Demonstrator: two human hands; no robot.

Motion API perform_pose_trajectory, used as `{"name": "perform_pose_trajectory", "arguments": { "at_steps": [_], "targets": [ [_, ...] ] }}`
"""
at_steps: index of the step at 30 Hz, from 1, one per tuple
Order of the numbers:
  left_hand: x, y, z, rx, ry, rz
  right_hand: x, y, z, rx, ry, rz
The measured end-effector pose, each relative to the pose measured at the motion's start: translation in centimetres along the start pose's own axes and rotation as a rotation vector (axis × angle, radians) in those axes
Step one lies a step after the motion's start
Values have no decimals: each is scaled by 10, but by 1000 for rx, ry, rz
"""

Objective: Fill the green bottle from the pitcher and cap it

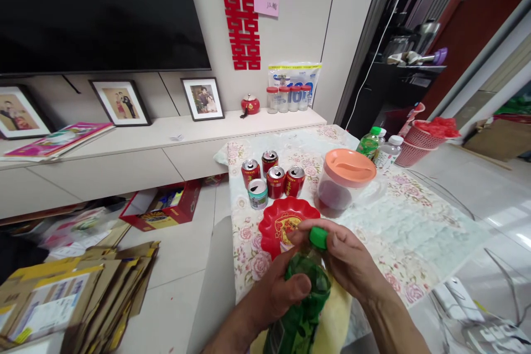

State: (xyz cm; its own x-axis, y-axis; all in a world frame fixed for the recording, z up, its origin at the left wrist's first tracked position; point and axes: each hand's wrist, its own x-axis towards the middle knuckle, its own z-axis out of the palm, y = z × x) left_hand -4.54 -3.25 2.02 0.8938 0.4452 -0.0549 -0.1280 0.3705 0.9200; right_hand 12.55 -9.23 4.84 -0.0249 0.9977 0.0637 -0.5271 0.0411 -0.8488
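Note:
My left hand (pixel 281 290) is wrapped round a green plastic bottle (pixel 305 315), which leans tilted near the table's front. At its top, my right hand (pixel 346 251) has closed its fingers and thumb about the green bottle cap (pixel 318 237); whether the cap is loose I cannot tell. Just beyond the hands lies a red scalloped plate (pixel 274 224) with a gold print. Behind the plate stand several red drink cans (pixel 275 183) and a short teal can (pixel 258 194). Something pale yellow (pixel 339 315) shows below the bottle. The bottle's base is cut off by the frame.
On the flowered tablecloth (pixel 409 232) stands a clear tub with an orange lid (pixel 349 168). Two bottles (pixel 388 154) and pink baskets (pixel 421 144) are at the right. Flattened cardboard (pixel 108 293) and a red box (pixel 166 210) lie on the floor at left.

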Motion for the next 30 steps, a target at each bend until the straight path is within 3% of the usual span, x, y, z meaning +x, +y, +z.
{"name": "perform_pose_trajectory", "arguments": {
  "at_steps": [3, 7, 13, 15, 16, 17, 18, 20, 23, 25, 28, 30],
  "targets": [
    [1, 3, 2, 48, 3, 56, -1, -2, 0, -21, 2, 1],
    [0, 7, 4, 161, 90, 116, -1, 3, -3, -92, 74, -27],
    [-8, 11, -16, 70, 322, 144, -32, 17, -17, -409, 304, -88],
    [-10, 16, -24, 23, 394, 198, -51, 34, -18, -582, 249, -18],
    [-10, 19, -27, 11, 423, 222, -60, 47, -18, -809, 117, 17],
    [-10, 21, -29, 1, 450, 241, -68, 61, -18, -1017, -41, -19],
    [-9, 23, -31, -9, 477, 255, -76, 78, -18, -1204, -145, -186],
    [-7, 22, -34, -33, 526, 280, -87, 109, -20, -1536, -113, -324],
    [-4, 17, -34, -73, 573, 287, -97, 133, -23, -1559, 67, -474],
    [-4, 14, -33, -91, 569, 278, -101, 123, -26, -1493, 89, -465],
    [-4, 15, -29, -76, 533, 260, -104, 77, -31, -1394, 68, -364],
    [-4, 16, -24, -5, 498, 251, -103, 43, -33, -1219, 232, -291]
  ]
}}
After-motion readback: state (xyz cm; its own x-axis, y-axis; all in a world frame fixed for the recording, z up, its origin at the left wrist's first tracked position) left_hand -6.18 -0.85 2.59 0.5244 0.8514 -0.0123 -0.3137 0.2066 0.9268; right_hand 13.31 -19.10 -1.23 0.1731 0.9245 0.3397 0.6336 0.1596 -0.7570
